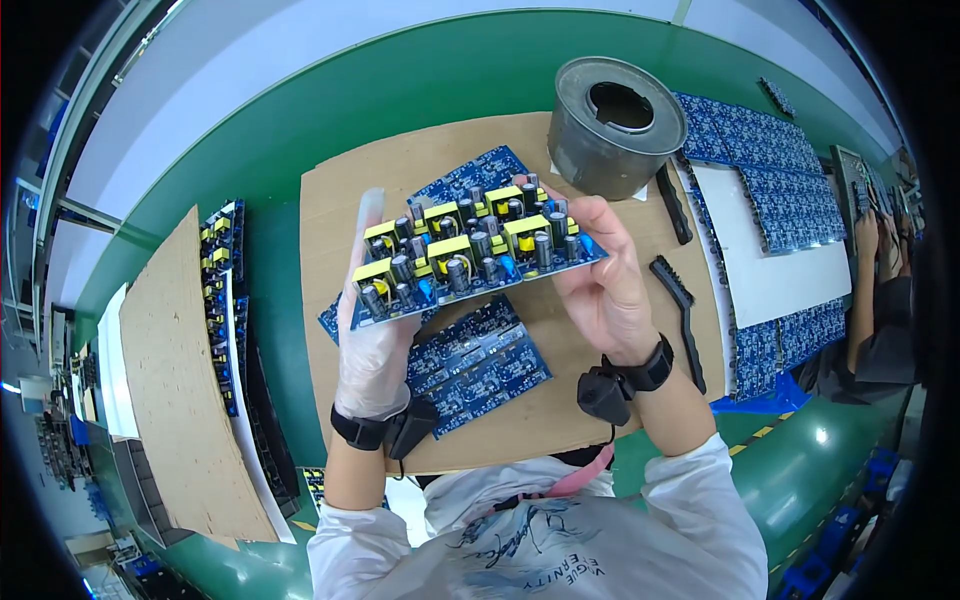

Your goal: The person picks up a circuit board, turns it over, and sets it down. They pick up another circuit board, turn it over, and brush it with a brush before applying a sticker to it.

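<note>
Between my two hands I hold up a blue circuit board (470, 285) crowded with yellow transformers, dark capacitors and small blue parts. My left hand (372, 350), in a thin whitish glove, grips its left end. At the right end, the bare fingers and thumb of my right hand (608, 280) close on the edge. Under the held board, a blue circuit board panel (480, 365) lies flat on the cardboard sheet (620, 390). Behind it, another blue panel (470, 178) is partly hidden by the held board.
A metal can (615, 130) with a round opening stands at the back right. Two black brushes (685, 315) lie to my right. Beyond them are stacked blue boards (790, 205) on white sheets. More populated boards (215, 300) stand left. At far right, another person's hand (868, 235) shows.
</note>
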Demonstrator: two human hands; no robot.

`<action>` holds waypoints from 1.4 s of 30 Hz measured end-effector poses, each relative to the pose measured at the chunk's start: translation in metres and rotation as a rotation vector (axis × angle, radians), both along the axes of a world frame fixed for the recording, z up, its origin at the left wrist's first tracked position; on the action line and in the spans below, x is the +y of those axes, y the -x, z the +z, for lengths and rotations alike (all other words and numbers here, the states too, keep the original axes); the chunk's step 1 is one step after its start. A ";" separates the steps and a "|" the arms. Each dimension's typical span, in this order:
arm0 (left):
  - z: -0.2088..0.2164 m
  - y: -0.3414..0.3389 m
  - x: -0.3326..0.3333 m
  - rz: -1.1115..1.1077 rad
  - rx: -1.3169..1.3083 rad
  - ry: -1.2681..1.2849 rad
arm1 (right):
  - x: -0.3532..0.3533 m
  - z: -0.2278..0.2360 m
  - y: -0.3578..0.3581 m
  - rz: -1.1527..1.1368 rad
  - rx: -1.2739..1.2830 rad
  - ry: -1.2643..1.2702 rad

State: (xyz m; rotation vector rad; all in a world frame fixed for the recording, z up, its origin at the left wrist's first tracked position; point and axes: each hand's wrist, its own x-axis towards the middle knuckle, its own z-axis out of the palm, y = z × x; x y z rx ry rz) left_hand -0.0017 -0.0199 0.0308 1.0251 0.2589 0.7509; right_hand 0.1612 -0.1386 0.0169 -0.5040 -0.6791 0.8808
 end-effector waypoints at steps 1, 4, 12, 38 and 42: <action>0.001 -0.001 0.000 -0.016 -0.026 0.021 | 0.000 0.002 0.002 -0.033 -0.034 0.055; -0.004 0.003 0.002 -0.064 -0.088 0.073 | 0.001 0.001 0.006 -0.084 -0.080 0.094; 0.000 -0.002 -0.004 -0.057 -0.040 0.158 | 0.000 0.000 0.007 -0.137 -0.065 0.071; -0.012 0.005 0.007 -0.060 -0.079 0.092 | 0.004 -0.012 0.005 -0.050 -0.117 0.080; -0.005 0.006 0.005 -0.068 -0.046 0.083 | 0.005 -0.015 0.001 -0.015 0.010 0.023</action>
